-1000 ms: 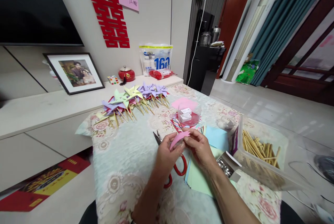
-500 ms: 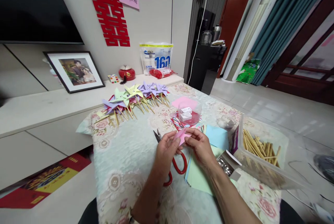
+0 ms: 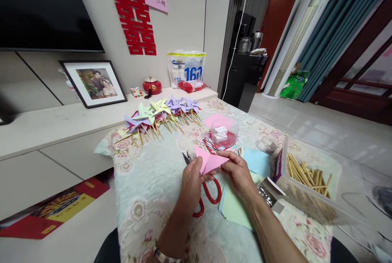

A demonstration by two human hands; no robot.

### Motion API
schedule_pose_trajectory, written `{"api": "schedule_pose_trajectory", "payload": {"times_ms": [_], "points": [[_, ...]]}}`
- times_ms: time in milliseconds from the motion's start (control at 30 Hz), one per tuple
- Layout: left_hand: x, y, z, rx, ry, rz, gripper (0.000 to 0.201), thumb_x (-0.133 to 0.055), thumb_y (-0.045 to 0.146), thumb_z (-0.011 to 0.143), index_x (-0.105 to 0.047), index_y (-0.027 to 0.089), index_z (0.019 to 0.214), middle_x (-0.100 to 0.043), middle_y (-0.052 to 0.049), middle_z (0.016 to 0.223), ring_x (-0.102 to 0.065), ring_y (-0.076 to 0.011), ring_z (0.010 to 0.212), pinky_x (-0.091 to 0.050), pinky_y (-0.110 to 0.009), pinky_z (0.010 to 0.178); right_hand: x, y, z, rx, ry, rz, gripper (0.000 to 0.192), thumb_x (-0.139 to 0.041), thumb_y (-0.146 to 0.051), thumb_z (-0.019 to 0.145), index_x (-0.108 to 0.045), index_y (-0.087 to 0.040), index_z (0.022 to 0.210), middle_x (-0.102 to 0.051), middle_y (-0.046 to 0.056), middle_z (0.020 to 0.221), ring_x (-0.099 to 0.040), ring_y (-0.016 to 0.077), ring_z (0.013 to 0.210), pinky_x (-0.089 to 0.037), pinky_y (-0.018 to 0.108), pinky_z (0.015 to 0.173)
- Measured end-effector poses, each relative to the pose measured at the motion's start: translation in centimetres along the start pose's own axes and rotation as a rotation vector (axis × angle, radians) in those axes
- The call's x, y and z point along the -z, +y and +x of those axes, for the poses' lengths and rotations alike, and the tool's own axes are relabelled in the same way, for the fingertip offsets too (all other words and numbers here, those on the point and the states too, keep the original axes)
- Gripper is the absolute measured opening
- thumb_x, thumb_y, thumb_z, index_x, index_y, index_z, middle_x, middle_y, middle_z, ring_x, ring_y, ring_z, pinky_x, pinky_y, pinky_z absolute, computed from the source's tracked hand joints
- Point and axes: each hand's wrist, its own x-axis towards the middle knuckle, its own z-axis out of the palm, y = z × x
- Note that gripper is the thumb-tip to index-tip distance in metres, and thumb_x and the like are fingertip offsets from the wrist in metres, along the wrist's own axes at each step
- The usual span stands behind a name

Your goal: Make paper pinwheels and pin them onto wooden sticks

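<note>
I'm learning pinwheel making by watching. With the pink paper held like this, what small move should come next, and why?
Probably press the crease flat. Both the left hand and right hand pinch the pink paper, folded into a triangle above the red scissors, which lie untouched on the table.

Left hand [image 3: 191,183] and right hand [image 3: 239,170] raised side by side, fingertips pinched, forearms angled inward.

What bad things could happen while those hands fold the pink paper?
The scissors lie right under the left hand and right hand, with the blades pointing away; a hand dropping down might get poked or knock them. The pink paper is pinched only at its edges, so the fold might slip crooked. The clear box of sticks sits near the table edge, so the right elbow might bump it.
</note>
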Motion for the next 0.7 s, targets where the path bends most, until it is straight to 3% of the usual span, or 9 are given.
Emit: {"api": "schedule_pose_trajectory", "payload": {"times_ms": [167,300,367,433,533,700], "points": [[0.26,-0.03,0.01,-0.001,0.003,-0.025,0.042,-0.073,0.049,0.076,-0.068,0.011,0.094,-0.07,-0.006,0.072,-0.069,-0.0195,0.066,-0.054,-0.026,0.056,0.02,0.38,-0.09,0.148,-0.006,-0.162,0.039,-0.069,-0.018,0.061,-0.077,-0.021,0.098,-0.073,0.002,0.083,-0.063,0.02,0.074,-0.049,0.031,0.069],[0.26,-0.05,-0.1,-0.018,0.022,0.05,0.044,-0.073,0.052,0.074,-0.069,0.01,0.089,-0.07,-0.007,0.07,-0.066,-0.0176,0.06,-0.052,-0.025,0.051,0.02,0.75,-0.39,0.536,-0.004,-0.534,0.055,-0.062,-0.011,0.069,-0.07,-0.025,0.122,-0.069,0.008,0.113,-0.062,0.0262,0.103,-0.05,0.04,0.088],[0.25,-0.04,-0.14,-0.025,0.016,0.077,0.045,-0.073,0.052,0.074,-0.07,0.01,0.089,-0.07,-0.007,0.07,-0.067,-0.0181,0.061,-0.052,-0.025,0.051,0.02,0.89,-0.55,0.709,-0.039,-0.693,0.051,-0.058,-0.008,0.073,-0.072,-0.027,0.118,-0.066,0.008,0.117,-0.058,0.027,0.11,-0.047,0.043,0.096],[0.26,-0.03,-0.17,-0.035,0.003,0.091,0.045,-0.072,0.053,0.075,-0.07,0.011,0.09,-0.07,-0.007,0.071,-0.067,-0.0188,0.063,-0.053,-0.025,0.051,-0.01,0.95,-0.69,0.792,-0.043,-0.779,0.04,-0.057,-0.008,0.077,-0.076,-0.027,0.107,-0.068,0.008,0.11,-0.059,0.0273,0.107,-0.047,0.044,0.094],[0.27,-0.01,-0.2,-0.041,-0.02,0.092,0.047,-0.068,0.055,0.08,-0.071,0.011,0.094,-0.072,-0.008,0.076,-0.067,-0.019,0.064,-0.053,-0.026,0.053,-0.09,0.81,-0.85,0.778,-0.013,-0.79,0.024,-0.058,-0.015,0.085,-0.077,-0.027,0.094,-0.071,0.007,0.095,-0.061,0.0266,0.095,-0.047,0.042,0.086],[0.07,-0.03,-0.28,-0.064,-0.089,0.016,0.046,-0.065,0.054,0.084,-0.071,0.013,0.104,-0.074,-0.011,0.09,-0.07,-0.0224,0.08,-0.056,-0.029,0.066,-0.12,0.56,-0.94,0.547,0.072,-0.598,0.011,-0.065,-0.029,0.086,-0.074,-0.023,0.086,-0.069,0.003,0.08,-0.059,0.0221,0.076,-0.044,0.033,0.072]]}}
